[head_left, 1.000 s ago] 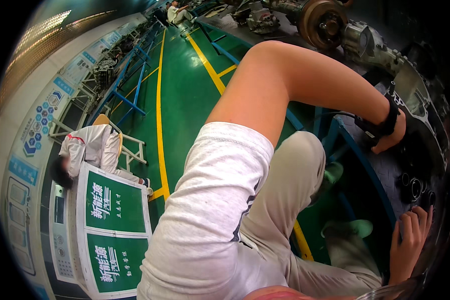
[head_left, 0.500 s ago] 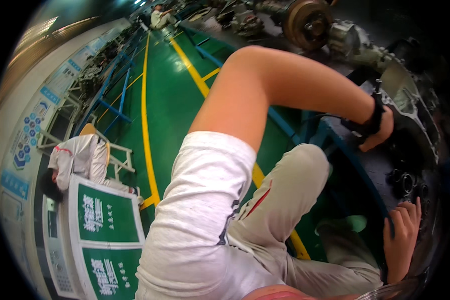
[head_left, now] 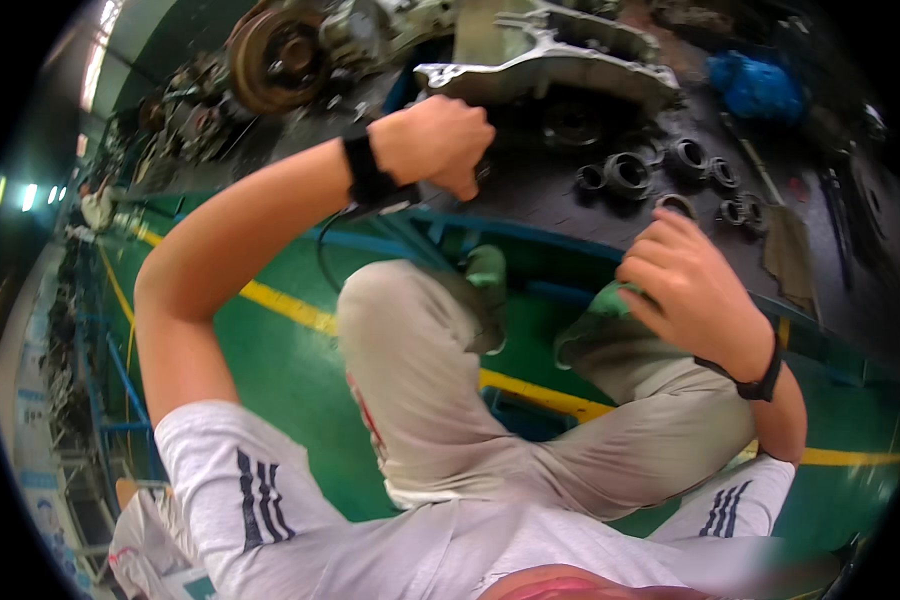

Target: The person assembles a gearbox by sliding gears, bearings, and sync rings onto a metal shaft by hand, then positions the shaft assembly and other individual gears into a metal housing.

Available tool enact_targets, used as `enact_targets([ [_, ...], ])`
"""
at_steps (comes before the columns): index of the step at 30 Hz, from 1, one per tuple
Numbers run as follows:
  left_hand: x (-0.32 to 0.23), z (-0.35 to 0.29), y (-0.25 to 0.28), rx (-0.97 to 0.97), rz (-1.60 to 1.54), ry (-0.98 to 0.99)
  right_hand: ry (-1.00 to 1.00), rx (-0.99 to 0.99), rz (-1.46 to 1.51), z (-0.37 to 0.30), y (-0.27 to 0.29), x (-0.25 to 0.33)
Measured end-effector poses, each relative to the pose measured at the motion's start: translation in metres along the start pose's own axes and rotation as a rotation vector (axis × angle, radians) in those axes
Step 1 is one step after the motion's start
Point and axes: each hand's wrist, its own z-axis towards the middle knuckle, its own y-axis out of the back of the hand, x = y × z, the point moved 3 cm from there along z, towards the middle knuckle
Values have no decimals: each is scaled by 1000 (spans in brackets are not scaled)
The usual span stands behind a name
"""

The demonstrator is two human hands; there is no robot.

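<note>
My left hand (head_left: 437, 143), with a black band on its wrist, is curled closed over the workbench (head_left: 530, 215), in front of a silver cast-metal housing (head_left: 560, 62). A small dark shape shows at its fingertips; I cannot make out what it is. At the bench's front edge, my right hand (head_left: 692, 282) has its fingers bent and its thumb apart. Its fingertips come close to a metal ring (head_left: 676, 206), and whether they touch it is unclear. Several other bearing-like rings (head_left: 628, 175) lie just beyond on the dark bench top.
A rusty brake disc (head_left: 278, 60) stands at the far left of the bench. Toward the right lie a blue part (head_left: 757, 86), a long thin rod (head_left: 755, 155) and a brown cloth (head_left: 792, 255). Blue frame bars run beneath the bench. Another person (head_left: 96, 205) sits far off left.
The view has swung right toward the bench, bringing the rings and blue part into full sight. My left hand stays near the housing; my right hand stays at the bench edge by the rings.
</note>
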Motion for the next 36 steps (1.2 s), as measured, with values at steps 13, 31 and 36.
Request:
enact_targets([
  [13, 10, -9, -9, 127, -147, 26, -49, 115, 14, -24, -14, -9],
  [31, 9, -6, 0, 22, -93, -5, -107, 98, -10, -37, -14, -23],
  [36, 17, -21, 1, 62, -76, 30, -114, 143, 31, -29, -13, -16],
])
